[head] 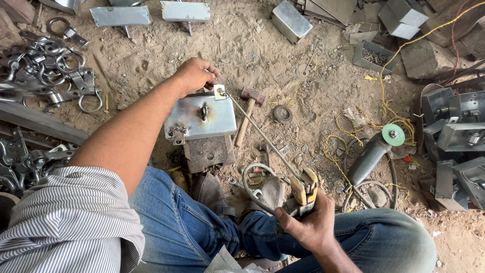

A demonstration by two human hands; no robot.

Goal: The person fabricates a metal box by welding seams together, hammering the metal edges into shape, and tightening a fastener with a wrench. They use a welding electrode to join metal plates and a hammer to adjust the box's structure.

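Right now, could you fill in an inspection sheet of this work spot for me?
Surface: bare sandy ground.
Job's things: welding rod in a yellow holder, tip at a small tab on a metal box.
Clutter: hammer, grinder, metal rings, more boxes.
Fingers: left hand steadies the tab; right hand grips the holder.
Cables: yellow cord.
Surroundings: nothing seen.

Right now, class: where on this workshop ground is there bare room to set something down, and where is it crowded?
Bare dirt lies between the metal plate and the grey box above, and between the hammer and angle grinder. Crowded: ring clamps at left, metal boxes at right.
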